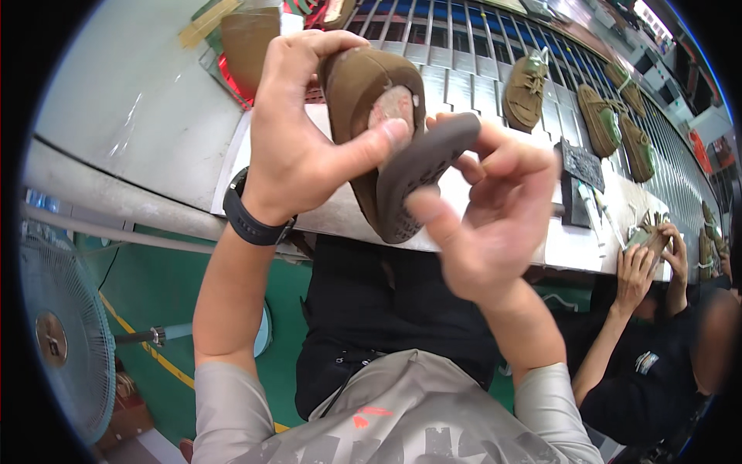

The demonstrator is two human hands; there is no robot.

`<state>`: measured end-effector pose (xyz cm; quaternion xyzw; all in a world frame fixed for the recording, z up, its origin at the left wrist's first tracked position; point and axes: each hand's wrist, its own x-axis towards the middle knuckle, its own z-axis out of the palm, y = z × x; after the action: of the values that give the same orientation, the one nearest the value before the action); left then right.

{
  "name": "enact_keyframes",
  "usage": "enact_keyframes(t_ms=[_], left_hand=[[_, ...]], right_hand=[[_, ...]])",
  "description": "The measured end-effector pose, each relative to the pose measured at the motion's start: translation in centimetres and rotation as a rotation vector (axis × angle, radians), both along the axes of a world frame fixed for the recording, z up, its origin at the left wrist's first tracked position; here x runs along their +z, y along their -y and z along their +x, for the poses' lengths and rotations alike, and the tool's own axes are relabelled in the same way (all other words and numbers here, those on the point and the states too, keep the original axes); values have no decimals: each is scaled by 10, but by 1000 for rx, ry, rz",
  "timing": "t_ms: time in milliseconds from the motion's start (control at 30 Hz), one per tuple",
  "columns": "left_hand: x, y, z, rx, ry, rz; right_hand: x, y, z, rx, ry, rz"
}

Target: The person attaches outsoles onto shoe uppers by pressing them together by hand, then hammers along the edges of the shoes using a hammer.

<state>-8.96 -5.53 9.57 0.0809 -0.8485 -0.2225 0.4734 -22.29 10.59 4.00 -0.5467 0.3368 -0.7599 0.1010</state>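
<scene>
My left hand (297, 143) grips a brown shoe upper (394, 71), held bottom up over the front edge of the bench. A pale patch shows on its underside, and my left thumb presses there beside the sole. Between the thumb and fingers of my right hand (502, 213), slightly blurred, is a dark brown rubber sole (444, 151). One end of this sole overlaps the lower part of the upper, while the other end stands away from it. Raised tread marks cover the sole's outer face.
Beyond the bench runs a roller conveyor (452, 39) carrying several brown lace-up shoes (525, 93). A dark textured block (581, 164) and white-handled brushes (593, 216) lie to the right. Farther right, a co-worker's hands (635, 272) hold another shoe. A fan (66, 332) stands at left.
</scene>
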Motion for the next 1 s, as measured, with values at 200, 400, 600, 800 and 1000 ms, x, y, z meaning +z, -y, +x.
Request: enact_keyframes(t_ms=[200, 400, 600, 800, 1000], left_hand=[[8, -14, 15, -128, -12, 79], [14, -4, 25, -158, 138, -129], [16, -5, 17, -265, 55, -237], [17, -4, 18, -334, -25, -413], [17, -15, 21, -265, -20, -342]], right_hand=[[-20, 14, 33, -350, -267, -60], [-19, 8, 36, -425, -333, -63], [-1, -12, 35, -472, -577, 64], [-3, -14, 42, -461, -446, 76], [-2, -18, 44, -463, -428, 102]])
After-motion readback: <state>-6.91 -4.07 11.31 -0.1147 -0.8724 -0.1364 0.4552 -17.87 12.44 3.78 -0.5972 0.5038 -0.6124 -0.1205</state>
